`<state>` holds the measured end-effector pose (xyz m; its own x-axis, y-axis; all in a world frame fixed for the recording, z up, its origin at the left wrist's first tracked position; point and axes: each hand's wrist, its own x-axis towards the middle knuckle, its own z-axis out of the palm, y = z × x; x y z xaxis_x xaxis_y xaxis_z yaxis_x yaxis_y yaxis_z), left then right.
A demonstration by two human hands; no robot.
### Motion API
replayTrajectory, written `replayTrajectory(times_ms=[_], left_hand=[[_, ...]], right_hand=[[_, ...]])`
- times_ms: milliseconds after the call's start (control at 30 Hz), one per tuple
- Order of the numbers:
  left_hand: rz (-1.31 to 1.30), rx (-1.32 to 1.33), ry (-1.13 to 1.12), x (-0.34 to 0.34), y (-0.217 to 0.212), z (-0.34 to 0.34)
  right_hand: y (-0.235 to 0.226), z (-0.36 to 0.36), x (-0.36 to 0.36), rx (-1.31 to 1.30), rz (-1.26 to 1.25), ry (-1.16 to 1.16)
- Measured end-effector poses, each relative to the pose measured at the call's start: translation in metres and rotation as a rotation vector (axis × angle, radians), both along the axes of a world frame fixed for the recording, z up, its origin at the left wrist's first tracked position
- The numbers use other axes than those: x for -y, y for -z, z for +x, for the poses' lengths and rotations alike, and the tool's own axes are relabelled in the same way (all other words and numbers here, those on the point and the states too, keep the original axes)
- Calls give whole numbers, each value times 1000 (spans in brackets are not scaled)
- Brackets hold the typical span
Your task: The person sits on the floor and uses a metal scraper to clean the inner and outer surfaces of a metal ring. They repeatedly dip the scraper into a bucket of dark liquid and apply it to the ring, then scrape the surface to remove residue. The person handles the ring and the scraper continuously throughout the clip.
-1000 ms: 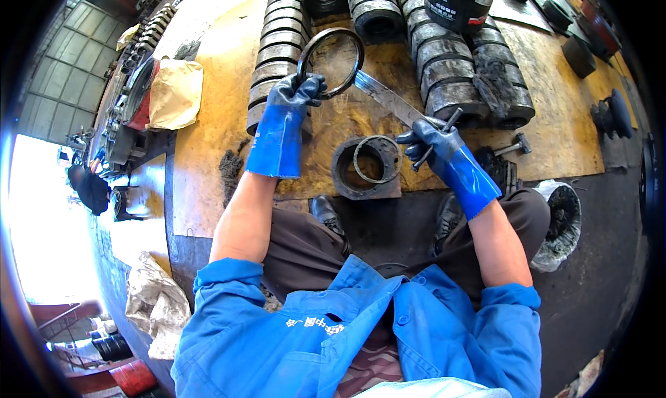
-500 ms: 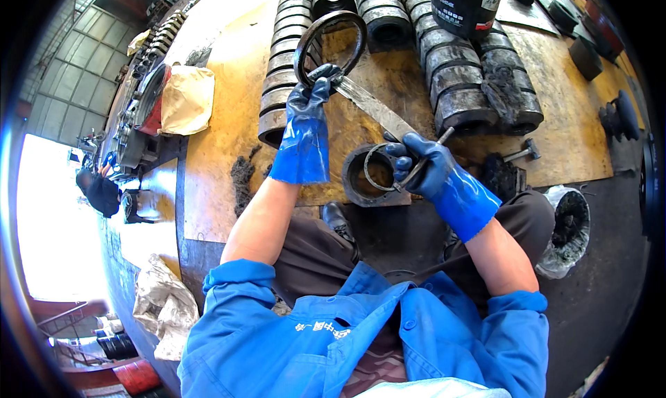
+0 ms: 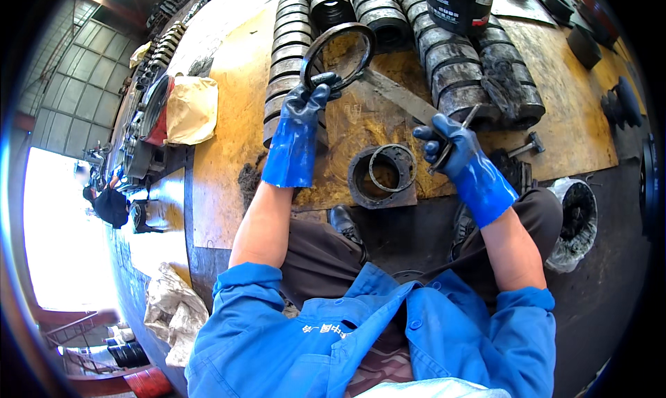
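Note:
My left hand (image 3: 305, 107), in a blue rubber glove, is closed on the near side of a dark ring (image 3: 309, 59) and holds it tilted above the board. My gloved right hand (image 3: 452, 147) grips a long flat metal strip (image 3: 404, 98), whose far end reaches the ring's right edge. A thin rod (image 3: 472, 115) also sticks out of this hand. Below, a thin metal ring (image 3: 372, 169) rests on a thick dark collar (image 3: 356, 179). Part of the dark ring is hidden by my left fingers.
Rows of thick cylindrical rings (image 3: 454, 72) lie ahead on the yellowish board (image 3: 232, 120). A black bucket (image 3: 459, 8) stands on them. To the right are a hammer (image 3: 528, 146) and a plastic-lined container (image 3: 574, 221). Another person (image 3: 111, 205) is at far left.
The thin metal ring has left my right hand and now sits on the thick collar. My right hand has shifted slightly right with the strip; the dark ring shows more face-on.

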<state>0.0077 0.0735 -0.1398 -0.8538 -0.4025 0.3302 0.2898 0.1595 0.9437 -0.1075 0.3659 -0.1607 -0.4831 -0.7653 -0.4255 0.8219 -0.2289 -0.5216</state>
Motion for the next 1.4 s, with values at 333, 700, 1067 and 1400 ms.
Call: replayTrajectory(times_ms=[333, 700, 1067, 1400], left_hand=[[-273, 311, -94, 10, -4, 20], [137, 371, -419, 11, -1, 23], [-203, 491, -272, -8, -4, 25], [357, 435, -142, 55, 80, 17]], right_hand=[[-14, -7, -7, -682, 225, 5], [-31, 1, -10, -728, 138, 32], [-100, -68, -112, -366, -114, 330], [2, -48, -391, -385, -185, 481]])
